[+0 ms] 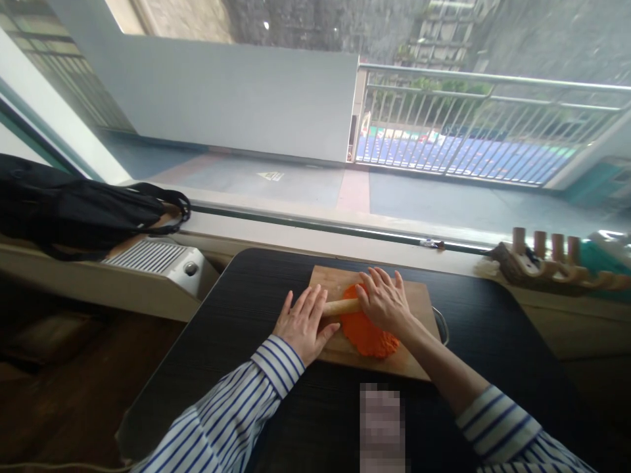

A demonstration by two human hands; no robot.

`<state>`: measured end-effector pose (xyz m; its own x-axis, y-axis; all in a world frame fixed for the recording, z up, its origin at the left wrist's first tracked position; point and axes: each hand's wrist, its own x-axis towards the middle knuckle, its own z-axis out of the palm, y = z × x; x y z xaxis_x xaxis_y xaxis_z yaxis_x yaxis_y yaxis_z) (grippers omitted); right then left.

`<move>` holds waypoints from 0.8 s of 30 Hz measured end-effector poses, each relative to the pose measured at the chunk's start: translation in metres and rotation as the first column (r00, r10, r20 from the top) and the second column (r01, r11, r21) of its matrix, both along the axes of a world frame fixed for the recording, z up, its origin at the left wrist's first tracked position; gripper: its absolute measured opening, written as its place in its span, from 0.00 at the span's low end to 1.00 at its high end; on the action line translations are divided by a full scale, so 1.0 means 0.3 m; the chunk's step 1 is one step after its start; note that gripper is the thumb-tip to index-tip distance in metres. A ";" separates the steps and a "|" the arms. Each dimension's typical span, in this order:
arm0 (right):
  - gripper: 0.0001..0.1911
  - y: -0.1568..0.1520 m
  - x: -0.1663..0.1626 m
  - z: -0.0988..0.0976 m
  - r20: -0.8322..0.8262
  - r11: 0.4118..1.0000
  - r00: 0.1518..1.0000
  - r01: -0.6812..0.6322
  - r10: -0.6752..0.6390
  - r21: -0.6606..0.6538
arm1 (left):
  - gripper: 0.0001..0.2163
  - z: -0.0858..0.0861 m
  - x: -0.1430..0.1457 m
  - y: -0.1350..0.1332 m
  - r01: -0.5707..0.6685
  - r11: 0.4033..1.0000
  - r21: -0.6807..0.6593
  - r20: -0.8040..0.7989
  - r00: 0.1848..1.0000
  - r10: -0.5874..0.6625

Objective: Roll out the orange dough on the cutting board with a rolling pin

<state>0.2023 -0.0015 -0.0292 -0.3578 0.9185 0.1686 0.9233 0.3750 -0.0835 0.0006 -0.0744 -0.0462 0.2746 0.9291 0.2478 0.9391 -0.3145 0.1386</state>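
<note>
A wooden rolling pin (342,307) lies across a flattened piece of orange dough (367,335), which has a ragged, lumpy near edge. Under the dough is a wooden board (417,361) with a metal handle at its right side. My left hand (304,322) rests flat over the pin's left end, fingers stretched out and thumb apart. Over the right part of the pin lies my right hand (384,297), palm down with its fingers extended, covering that end. Neither hand wraps its fingers round the pin.
The board lies on a dark table (236,315) beside a window. A black bag (73,210) and a white vented unit (158,259) are at the left. A wooden rack with several pegs (547,263) stands on the right sill. A blurred patch covers something near me.
</note>
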 end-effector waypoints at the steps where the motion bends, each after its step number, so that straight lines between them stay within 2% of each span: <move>1: 0.23 -0.004 0.001 -0.002 0.009 1.000 1.000 0.004 -0.004 0.004 | 0.31 -0.002 0.002 -0.005 0.004 1.000 0.013 0.004 1.000 -0.005; 4: 0.24 0.021 -0.005 0.000 0.029 1.000 1.000 0.011 -0.011 -0.009 | 0.32 -0.001 0.008 0.015 -0.031 0.999 0.024 0.002 1.000 0.031; 10: 0.23 0.128 -0.037 0.021 0.017 0.992 0.999 0.037 -0.035 -0.121 | 0.33 0.022 0.005 0.126 -0.122 0.991 -0.056 -0.029 0.992 0.120; 16: 0.20 0.187 -0.055 0.023 -0.037 0.988 0.998 0.052 -0.058 -0.143 | 0.31 0.026 -0.008 0.204 -0.170 0.982 -0.084 -0.031 0.985 0.168; 24: 0.19 0.261 -0.079 0.020 -0.081 0.982 0.990 0.102 -0.116 -0.161 | 0.29 0.013 -0.018 0.279 -0.210 0.977 -0.030 -0.046 0.977 0.209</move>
<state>0.1786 0.0770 -0.0231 -0.2443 0.9686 0.0471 0.9438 0.2486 -0.2177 -0.0049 0.0093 -0.0425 0.0822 0.9748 0.2074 0.9888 -0.1057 0.1049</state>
